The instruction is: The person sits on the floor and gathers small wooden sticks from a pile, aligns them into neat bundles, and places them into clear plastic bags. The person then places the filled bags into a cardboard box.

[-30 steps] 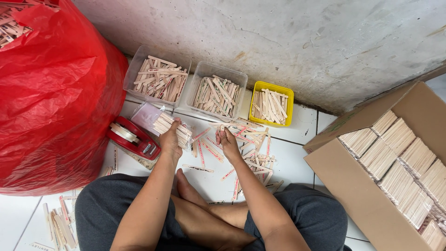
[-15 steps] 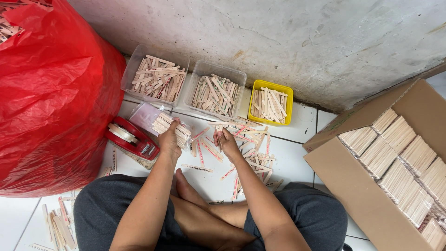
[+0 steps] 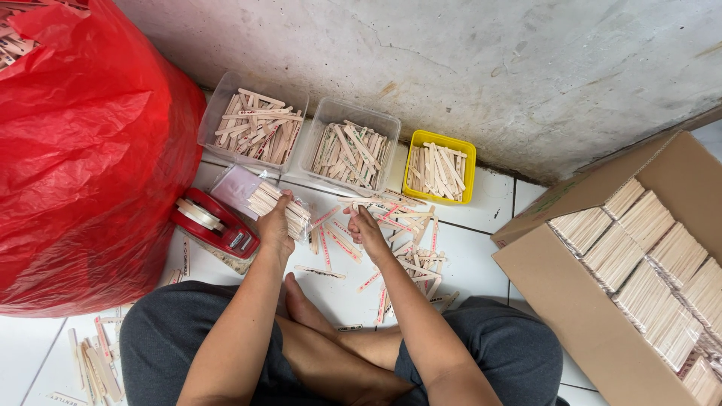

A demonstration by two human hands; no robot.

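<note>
White floor tiles (image 3: 481, 203) meet a rough grey concrete wall (image 3: 481, 68); the person sits cross-legged on the tiles, bare foot tucked between the knees. Left hand (image 3: 275, 225): fingers curled round a bundle of flat wooden sticks (image 3: 280, 204), gripping it; the bundle lies just in front of the knees, its far end on a small clear plastic bag (image 3: 235, 184). Right hand (image 3: 368, 229): fingers bent down onto a loose scatter of sticks (image 3: 406, 233) spread on the tiles; it touches them, but whether it has one pinched cannot be told. The two hands are near each other, not touching. Just left of the left hand stands a red tape dispenser (image 3: 214, 222) with a roll of tape on it. Beyond the hands, along the wall, three tubs in a row: a clear tub (image 3: 256, 124) at left, a second clear tub (image 3: 352, 146) in the middle, a smaller yellow tub (image 3: 440, 167) at right, each holding sticks lying loosely. Far left: a large red plastic sack (image 3: 83, 158), bulging, close beside the dispenser. Far right: an open cardboard box (image 3: 571, 301) packed with tight, neat bundles of sticks standing side by side. More stray sticks lie on the tiles by the left knee (image 3: 94, 361).
</note>
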